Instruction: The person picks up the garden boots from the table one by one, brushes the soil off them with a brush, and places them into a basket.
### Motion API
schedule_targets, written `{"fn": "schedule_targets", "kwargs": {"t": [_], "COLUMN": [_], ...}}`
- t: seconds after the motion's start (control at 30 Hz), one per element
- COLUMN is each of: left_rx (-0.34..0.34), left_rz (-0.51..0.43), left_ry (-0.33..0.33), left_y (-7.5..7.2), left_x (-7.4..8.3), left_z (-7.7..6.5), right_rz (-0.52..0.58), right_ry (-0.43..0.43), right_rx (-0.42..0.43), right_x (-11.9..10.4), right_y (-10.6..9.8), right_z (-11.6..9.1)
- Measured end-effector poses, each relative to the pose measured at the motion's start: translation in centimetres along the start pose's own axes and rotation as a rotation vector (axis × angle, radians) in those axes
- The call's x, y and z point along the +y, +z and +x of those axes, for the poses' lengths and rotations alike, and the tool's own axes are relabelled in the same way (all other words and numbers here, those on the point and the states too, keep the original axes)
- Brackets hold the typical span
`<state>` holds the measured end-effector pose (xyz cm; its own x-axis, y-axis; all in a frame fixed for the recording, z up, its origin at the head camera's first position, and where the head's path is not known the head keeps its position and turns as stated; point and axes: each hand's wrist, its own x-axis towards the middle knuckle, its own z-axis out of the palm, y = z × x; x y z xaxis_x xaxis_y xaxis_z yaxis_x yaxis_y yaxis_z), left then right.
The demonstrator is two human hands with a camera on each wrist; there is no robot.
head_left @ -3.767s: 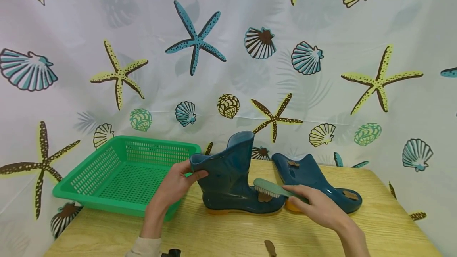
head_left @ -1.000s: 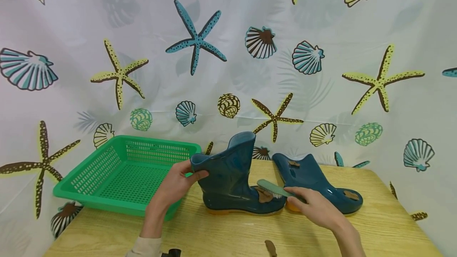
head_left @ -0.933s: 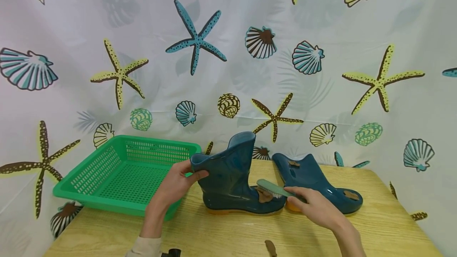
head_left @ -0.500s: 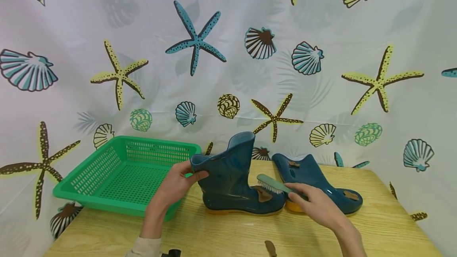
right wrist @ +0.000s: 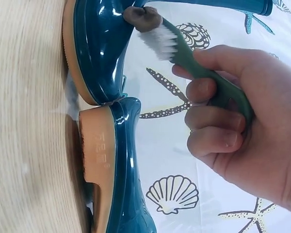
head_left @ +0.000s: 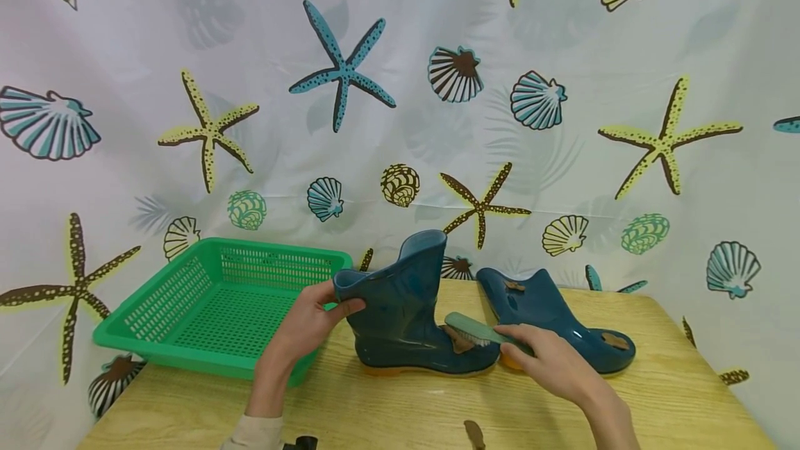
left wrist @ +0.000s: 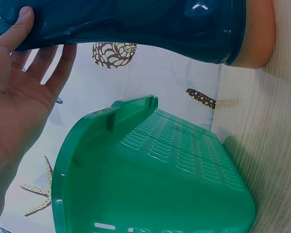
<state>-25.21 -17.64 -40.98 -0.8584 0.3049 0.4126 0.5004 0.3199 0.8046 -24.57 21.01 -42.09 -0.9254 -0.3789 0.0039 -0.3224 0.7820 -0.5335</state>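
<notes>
A dark blue rubber boot [head_left: 394, 318] with a tan sole stands upright on the table. My left hand [head_left: 306, 321] grips the back of its top edge, thumb on the near side and fingers behind. My right hand [head_left: 556, 360] holds a green-handled brush [head_left: 475, 327], fingers curled round the handle. In the right wrist view the white bristles [right wrist: 161, 42] meet a brown, mud-like clump [right wrist: 143, 18] on the boot's upper foot. The second blue boot [head_left: 544, 311] lies on its side to the right, with brown patches [head_left: 615, 342] on it.
A green plastic basket [head_left: 181, 360] stands to the left, close to my left hand. A loose brown piece [head_left: 473, 432] lies near the front of the wooden table [head_left: 387, 415]. A patterned curtain [head_left: 400, 144] hangs behind.
Half a second ago the brush was slightly higher and farther right; it has come down and left onto the brown clump. The left hand and both boots keep their places.
</notes>
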Motion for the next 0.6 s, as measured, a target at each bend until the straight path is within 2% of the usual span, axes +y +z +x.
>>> {"fn": "schedule_targets", "kwargs": {"t": [0.37, 0.6], "left_rx": [0.001, -0.002], "left_rz": [-0.011, 0.000], "left_ry": [-0.005, -0.008], "left_y": [0.0, 0.0], "left_x": [-0.1, -0.1], "left_z": [0.0, 0.0], "right_rz": [0.016, 0.050], "right_ry": [-0.058, -0.064], "right_rx": [0.025, 0.064], "right_x": [-0.1, 0.0], "right_y": [-0.9, -1.3], "right_z": [-0.5, -0.8]}}
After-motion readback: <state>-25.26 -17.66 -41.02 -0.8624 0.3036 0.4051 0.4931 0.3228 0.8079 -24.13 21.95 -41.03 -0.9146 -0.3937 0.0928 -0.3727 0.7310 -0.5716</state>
